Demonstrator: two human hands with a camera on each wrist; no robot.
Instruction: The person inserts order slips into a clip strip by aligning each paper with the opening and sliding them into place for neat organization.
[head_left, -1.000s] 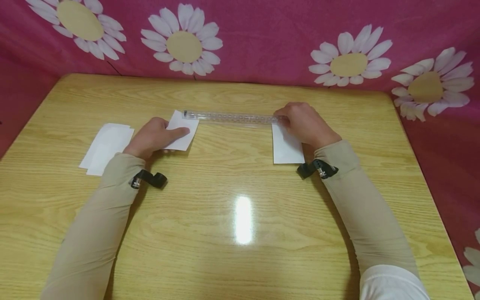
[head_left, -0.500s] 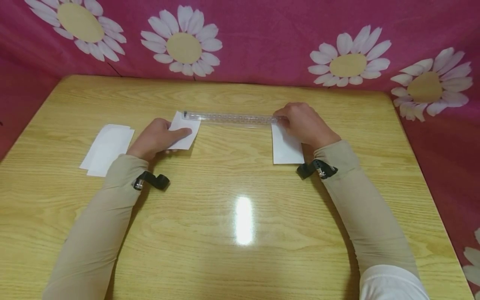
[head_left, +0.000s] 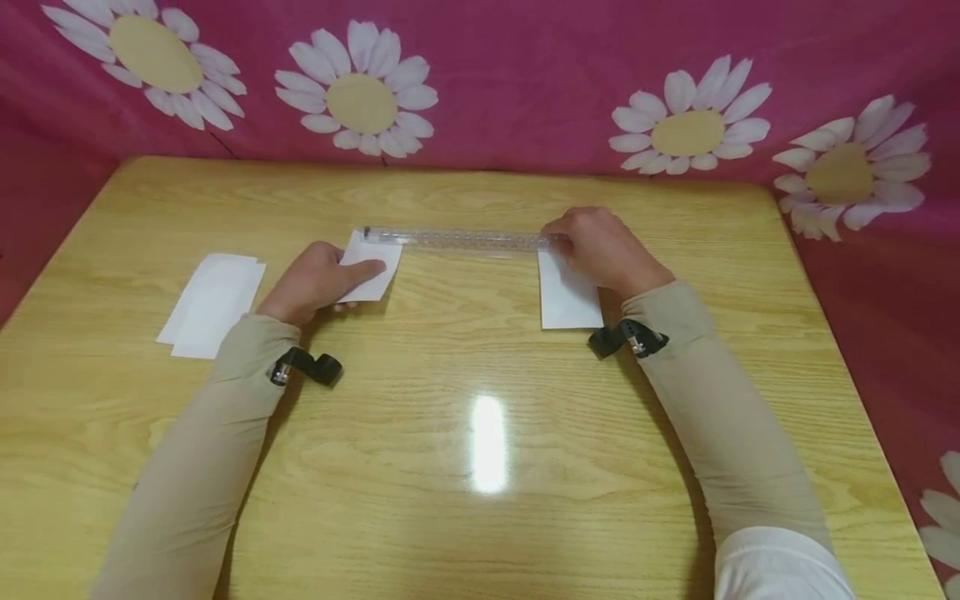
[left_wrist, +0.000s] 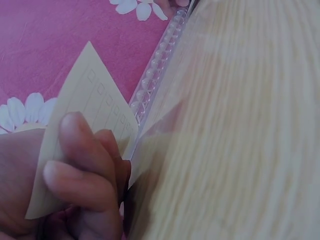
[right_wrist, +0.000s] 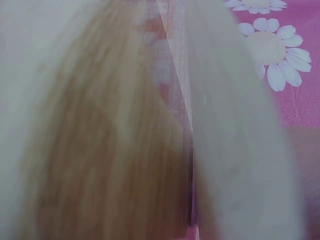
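Bench (head_left: 420,383), from centre. Strip (head_left: 457,240): spanning 12 o'clock; your right grip (head_left: 603,250) is pinching its 3 o'clock end. Left card (head_left: 369,254): at 10, your left grip (head_left: 318,279) holding it. Right card (head_left: 570,300): showing at 2. Step: you're apparently aligning left card and strip; next likely calling for steadiness.

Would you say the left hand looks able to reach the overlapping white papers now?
Probably yes: the white papers lie near the left hand with nothing between, though it holds a lined sheet.
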